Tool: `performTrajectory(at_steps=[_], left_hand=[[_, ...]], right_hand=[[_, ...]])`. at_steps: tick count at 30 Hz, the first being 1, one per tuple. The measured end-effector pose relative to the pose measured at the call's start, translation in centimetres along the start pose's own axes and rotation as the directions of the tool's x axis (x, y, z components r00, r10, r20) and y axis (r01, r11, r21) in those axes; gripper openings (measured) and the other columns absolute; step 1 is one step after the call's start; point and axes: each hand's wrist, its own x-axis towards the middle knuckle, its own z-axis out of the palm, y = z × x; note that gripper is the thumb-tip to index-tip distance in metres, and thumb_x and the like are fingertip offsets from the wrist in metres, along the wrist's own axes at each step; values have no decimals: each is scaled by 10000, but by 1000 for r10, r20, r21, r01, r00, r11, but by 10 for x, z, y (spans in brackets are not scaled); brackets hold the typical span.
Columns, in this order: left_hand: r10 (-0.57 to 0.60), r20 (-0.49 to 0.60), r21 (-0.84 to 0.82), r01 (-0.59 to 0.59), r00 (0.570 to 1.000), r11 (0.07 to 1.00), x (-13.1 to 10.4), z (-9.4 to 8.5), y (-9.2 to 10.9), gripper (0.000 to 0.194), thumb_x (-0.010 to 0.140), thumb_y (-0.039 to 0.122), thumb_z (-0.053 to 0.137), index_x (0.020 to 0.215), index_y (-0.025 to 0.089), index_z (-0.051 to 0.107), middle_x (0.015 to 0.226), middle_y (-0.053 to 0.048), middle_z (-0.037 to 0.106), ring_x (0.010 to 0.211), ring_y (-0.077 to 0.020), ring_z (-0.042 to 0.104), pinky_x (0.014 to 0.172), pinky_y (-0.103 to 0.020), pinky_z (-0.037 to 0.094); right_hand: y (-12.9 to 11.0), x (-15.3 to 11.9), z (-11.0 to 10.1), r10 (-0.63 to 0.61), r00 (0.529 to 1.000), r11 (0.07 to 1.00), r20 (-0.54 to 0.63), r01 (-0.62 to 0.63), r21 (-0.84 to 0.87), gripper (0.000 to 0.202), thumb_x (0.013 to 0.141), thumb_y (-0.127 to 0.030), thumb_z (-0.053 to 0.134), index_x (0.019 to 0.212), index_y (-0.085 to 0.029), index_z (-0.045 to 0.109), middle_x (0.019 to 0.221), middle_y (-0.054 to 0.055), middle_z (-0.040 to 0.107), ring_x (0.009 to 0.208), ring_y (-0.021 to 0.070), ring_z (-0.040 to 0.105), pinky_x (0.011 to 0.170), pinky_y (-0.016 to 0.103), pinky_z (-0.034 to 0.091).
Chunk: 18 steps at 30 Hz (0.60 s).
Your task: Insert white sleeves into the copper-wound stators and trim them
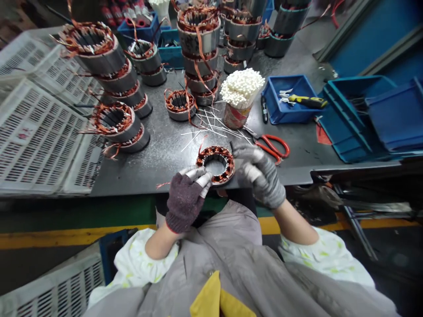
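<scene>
A ring-shaped metal core wound with copper wire (228, 171) lies at the front edge of the dark table (145, 174). My left hand (188, 193), in a purple glove with whitish fingertips, rests its fingers on the ring's left side. My right hand (261, 174), in a grey glove, is at the ring's right side, slightly blurred, with its fingers bent near a short black sleeve that sticks up from the ring. Whether the right fingers pinch that sleeve is not clear. Red-handled scissors (272, 147) lie just beyond the right hand.
Stacks of wound cores (200, 42) stand at the back and left (114, 123). Behind the ring are loose white sticks (214, 125) and a cup of white-tipped sticks (236, 115). Blue bins (287, 116) stand at the right, one with a yellow-black tool (307, 101). White crates (36, 132) line the left.
</scene>
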Motion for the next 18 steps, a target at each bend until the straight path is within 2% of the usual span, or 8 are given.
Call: performTrajectory(at_steps=[2, 4, 6, 10, 13, 15, 17, 18], left_hand=[[-6, 21, 47, 5, 1000, 999, 1, -5, -4, 260, 954, 227, 628, 1211, 213, 662, 1152, -105, 718, 1123, -247, 653, 948, -407, 545], [39, 93, 63, -45, 995, 997, 9, -10, -11, 196, 971, 263, 603, 1138, 199, 683, 1088, -102, 724, 1050, -239, 674, 877, -377, 563], [138, 162, 42, -147, 977, 988, 22, -14, -21, 163, 980, 283, 590, 1075, 209, 699, 1047, -86, 732, 1019, -232, 684, 844, -362, 563], [410, 210, -53, -409, 887, 911, 45, -15, -43, 137, 968, 270, 613, 1062, 232, 707, 1046, -60, 745, 949, -203, 687, 822, -350, 538], [520, 221, -97, -512, 825, 853, 49, -11, -54, 166, 945, 300, 645, 1088, 241, 706, 1067, -56, 752, 900, -190, 676, 819, -361, 516], [525, 203, -60, -525, 826, 849, 46, -11, -57, 199, 923, 312, 659, 1113, 273, 706, 1101, -45, 754, 918, -195, 675, 827, -380, 506], [485, 159, 39, -496, 860, 867, 40, -12, -55, 220, 903, 292, 664, 1119, 304, 704, 1135, -33, 754, 1024, -225, 674, 903, -429, 498], [456, 138, 88, -469, 879, 879, 38, -12, -53, 216, 898, 275, 663, 1107, 306, 704, 1147, -29, 753, 1103, -249, 662, 970, -472, 482]], right_hand=[[6, -11, 6, -89, 994, 991, 69, 95, -92, 280, 917, -347, 583, 1146, -260, 720, 1311, 92, 667, 1257, 293, 603, 1113, 483, 475], [14, -11, 12, -92, 985, 984, 148, 112, -139, 225, 918, -311, 578, 1046, -248, 752, 1231, 99, 698, 1249, 301, 605, 1117, 500, 461], [22, 3, 14, -94, 974, 985, 204, 121, -126, 218, 922, -305, 556, 926, -225, 759, 1168, 103, 713, 1201, 303, 628, 1082, 515, 472], [35, 48, 10, -167, 915, 986, 368, 152, 69, 200, 882, -322, 579, 828, -202, 730, 1139, 70, 724, 1030, 235, 681, 983, 434, 527], [37, 73, 9, -184, 858, 976, 480, 102, 191, 246, 901, -383, 576, 856, -188, 720, 1082, 40, 725, 962, 176, 674, 918, 340, 537], [37, 81, 9, -195, 832, 971, 520, 91, 219, 293, 917, -426, 564, 884, -184, 725, 1083, 35, 718, 957, 161, 670, 912, 322, 532], [38, 83, 3, -215, 807, 969, 551, 107, 222, 286, 885, -454, 633, 946, -196, 740, 1093, 44, 721, 998, 176, 670, 939, 338, 530], [40, 83, -2, -213, 810, 970, 546, 108, 218, 299, 851, -461, 684, 995, -205, 741, 1066, 46, 727, 1005, 187, 670, 942, 349, 533]])
